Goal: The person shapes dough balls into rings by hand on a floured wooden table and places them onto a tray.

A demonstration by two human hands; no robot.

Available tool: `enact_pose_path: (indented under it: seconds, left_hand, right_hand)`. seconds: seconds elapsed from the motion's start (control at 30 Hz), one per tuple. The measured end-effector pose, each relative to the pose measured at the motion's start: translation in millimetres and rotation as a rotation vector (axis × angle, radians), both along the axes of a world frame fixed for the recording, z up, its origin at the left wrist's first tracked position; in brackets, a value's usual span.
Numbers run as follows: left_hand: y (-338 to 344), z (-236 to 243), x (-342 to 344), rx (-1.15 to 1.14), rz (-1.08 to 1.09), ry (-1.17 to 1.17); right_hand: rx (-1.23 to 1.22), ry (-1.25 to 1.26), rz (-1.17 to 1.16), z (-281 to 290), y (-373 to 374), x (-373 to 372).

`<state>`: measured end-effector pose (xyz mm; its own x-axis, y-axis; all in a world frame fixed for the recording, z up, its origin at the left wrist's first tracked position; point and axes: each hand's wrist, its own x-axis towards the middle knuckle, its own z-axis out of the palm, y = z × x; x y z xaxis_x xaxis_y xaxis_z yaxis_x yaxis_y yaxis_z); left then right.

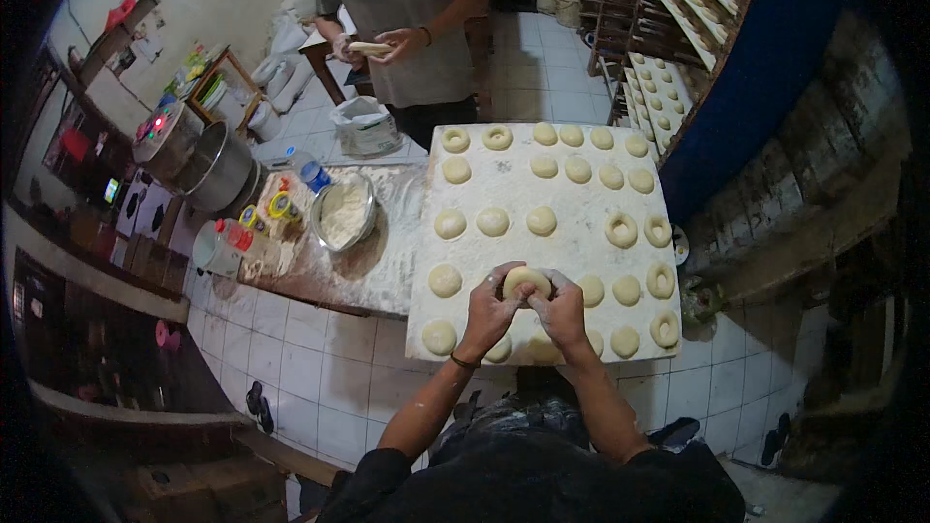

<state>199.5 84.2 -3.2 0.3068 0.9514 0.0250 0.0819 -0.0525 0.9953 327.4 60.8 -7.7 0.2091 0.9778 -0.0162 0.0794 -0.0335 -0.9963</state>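
Observation:
A round piece of pale dough (524,277) is held above the floured board (581,203), between my two hands. My left hand (490,312) grips its left side, and my right hand (562,312) grips the right. Both thumbs press together at the middle of the dough, on its near side. Fingers curl around the outer edge and are partly hidden beneath. Several smooth dough balls (492,222) lie in rows on the board. Several dough rings (621,230) with a hollow or hole sit mostly along the right side, with others at the far left corner.
Left of the board, a floured table holds a metal bowl of flour (345,214), a water bottle (308,170) and small tubs. Across stands a co-worker (407,29) holding a dough piece (371,48). A rack of trays (664,92) rises at the far right; a large mixer bowl (218,167) stands left.

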Motion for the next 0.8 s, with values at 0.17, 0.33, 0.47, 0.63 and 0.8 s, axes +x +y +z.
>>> enact_pose_path:
  seconds: [0.17,0.33,0.47,0.63,0.8]
  left_hand:
    - [-73,-14,-52,-0.019,0.197,-0.175]
    - [-108,-31,-119,0.111,0.164,0.161]
    - [-102,-31,-175,0.36,0.39,0.515]
    - [-122,-3,-153,-0.123,0.275,-0.521]
    - [-133,-7,-148,-0.76,-0.006,-1.287]
  right_hand:
    - [0.145,-0.178,0.073,-3,-54,-54]
    - [0.03,0.068,0.24,-39,-82,-106]
    - [-0.001,0.043,0.289,-21,-111,-145]
    - [-0.269,0.62,0.299,-40,-92,-153]
    - [-0.204,1.618,0.556,7,-64,-114]
